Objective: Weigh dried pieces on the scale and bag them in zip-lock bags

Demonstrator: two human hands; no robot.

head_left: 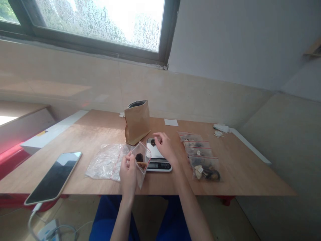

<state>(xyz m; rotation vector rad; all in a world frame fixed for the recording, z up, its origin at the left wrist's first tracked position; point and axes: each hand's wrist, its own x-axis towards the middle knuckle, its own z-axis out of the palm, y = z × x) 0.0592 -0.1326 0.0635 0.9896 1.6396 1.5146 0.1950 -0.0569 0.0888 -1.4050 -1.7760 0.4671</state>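
My left hand (128,170) is closed on the edge of a small clear zip bag (140,174), its mouth facing up. Inside the bag lie a dark brown piece and a tan one, which look like dried food. My right hand (164,146) reaches over the steel plate of a digital kitchen scale (159,166), fingers curved and slightly apart. Just by its thumb is a dark dried piece (152,143) on the plate; whether the thumb touches it I cannot tell. The scale's display is lit, but its digits are too small to read.
Behind the scale stands an open brown paper pouch (137,122). Left of it lie clear plastic bags (106,162) and a phone (54,177) on a cable. Several filled zip bags (204,167) overlap on the right. A white paper (171,122) and crumpled tissue (221,128) are farther back.
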